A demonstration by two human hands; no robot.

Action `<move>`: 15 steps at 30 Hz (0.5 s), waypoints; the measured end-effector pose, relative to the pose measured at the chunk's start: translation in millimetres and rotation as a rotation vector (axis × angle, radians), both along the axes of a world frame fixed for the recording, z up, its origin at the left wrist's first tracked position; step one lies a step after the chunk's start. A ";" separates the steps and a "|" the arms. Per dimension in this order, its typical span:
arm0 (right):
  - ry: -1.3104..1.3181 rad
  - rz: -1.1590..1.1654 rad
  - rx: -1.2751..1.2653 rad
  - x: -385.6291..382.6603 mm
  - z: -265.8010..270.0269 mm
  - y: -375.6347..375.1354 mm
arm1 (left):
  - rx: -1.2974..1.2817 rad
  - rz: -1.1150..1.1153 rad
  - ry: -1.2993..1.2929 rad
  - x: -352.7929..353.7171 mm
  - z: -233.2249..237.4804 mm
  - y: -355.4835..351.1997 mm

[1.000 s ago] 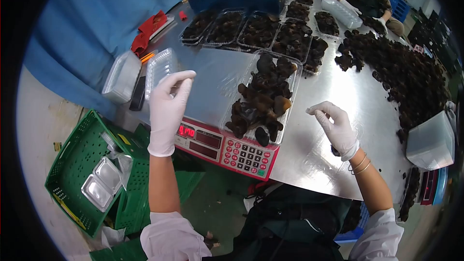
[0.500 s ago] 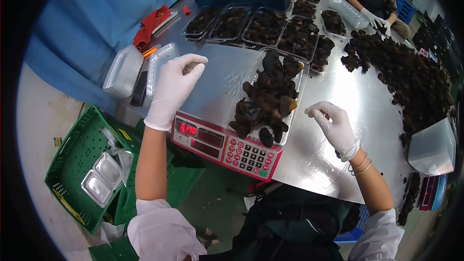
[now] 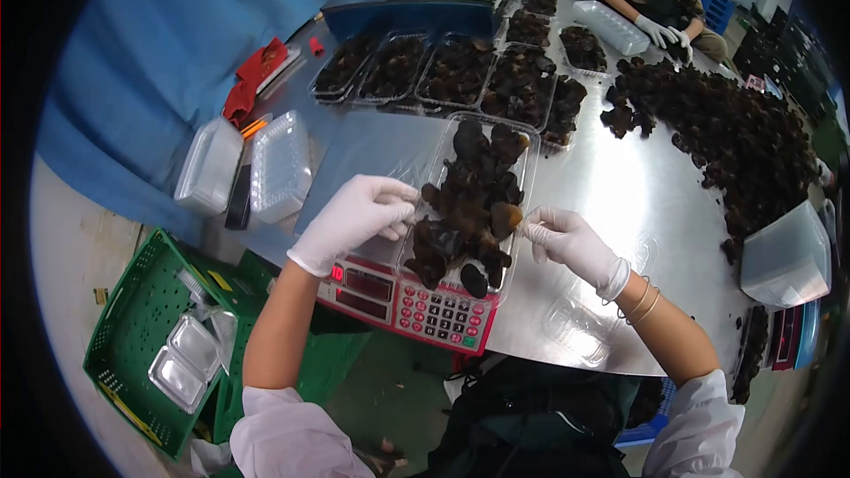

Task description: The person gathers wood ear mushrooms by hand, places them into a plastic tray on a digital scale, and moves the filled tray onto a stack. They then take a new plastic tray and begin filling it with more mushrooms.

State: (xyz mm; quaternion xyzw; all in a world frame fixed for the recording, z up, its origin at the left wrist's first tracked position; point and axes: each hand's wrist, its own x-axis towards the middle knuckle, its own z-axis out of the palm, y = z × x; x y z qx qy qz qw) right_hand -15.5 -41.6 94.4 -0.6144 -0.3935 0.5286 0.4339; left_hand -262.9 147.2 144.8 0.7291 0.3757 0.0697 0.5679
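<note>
A clear plastic tray filled with dark, ear-shaped fungus rests on the red and white digital scale, whose red display is partly covered by my left wrist. My left hand, in a white glove, has its thumb and fingers pinched at the tray's left edge. On the other side my gloved right hand closes its fingertips on the tray's right rim, beside a lighter brown piece.
Filled trays stand behind the scale. Dark fungus is heaped at the right. Empty trays stand at the left, above a green crate. A co-worker's gloved hands are at the back right.
My left hand has come down and right to the tray's left edge. My right hand has moved left to its right edge. The whole view has shifted slightly.
</note>
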 end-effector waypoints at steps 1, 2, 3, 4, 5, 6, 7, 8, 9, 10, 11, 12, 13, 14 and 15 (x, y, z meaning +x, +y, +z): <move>-0.007 -0.011 0.007 2.3 2.2 0.9 | -0.015 -0.007 0.039 3.5 -0.6 0.9; 0.042 0.003 -0.044 5.1 5.2 1.5 | -0.029 -0.015 0.077 7.1 -1.1 2.4; 0.091 0.019 -0.093 7.8 8.8 2.9 | -0.019 -0.024 0.069 10.2 -2.4 5.3; 0.122 -0.006 -0.095 9.0 13.3 4.1 | -0.068 -0.042 0.044 12.4 -4.5 8.7; 0.117 -0.012 -0.089 11.3 13.5 6.6 | -0.121 -0.059 0.023 14.9 -5.6 11.3; 0.096 -0.005 -0.073 14.1 12.3 10.0 | -0.127 -0.064 0.025 20.8 -0.8 10.2; 0.077 0.002 -0.059 17.3 10.6 13.6 | -0.123 -0.070 0.023 26.9 -0.6 13.7; 0.075 -0.004 -0.056 22.1 9.0 19.1 | -0.109 -0.070 0.026 32.8 -1.0 18.0; 0.035 -0.033 -0.033 28.9 8.4 27.3 | -0.095 -0.068 0.027 39.0 -2.0 23.0; -0.004 -0.063 -0.011 35.8 9.8 36.4 | -0.091 -0.073 0.026 47.1 -2.1 30.8; -0.029 -0.070 0.050 43.2 14.3 47.7 | -0.049 -0.064 -0.001 58.2 -1.3 42.5; -0.037 -0.081 0.079 52.5 17.2 61.5 | -0.010 -0.054 -0.027 69.1 -0.7 55.2; -0.045 -0.092 0.110 63.6 19.7 77.1 | -0.005 -0.043 -0.059 81.8 0.7 71.3; -0.037 -0.122 0.104 74.7 23.9 93.7 | 0.049 -0.041 -0.067 95.7 4.1 89.1; -0.029 -0.153 0.097 86.6 27.7 110.7 | 0.081 -0.023 -0.071 111.0 2.9 110.0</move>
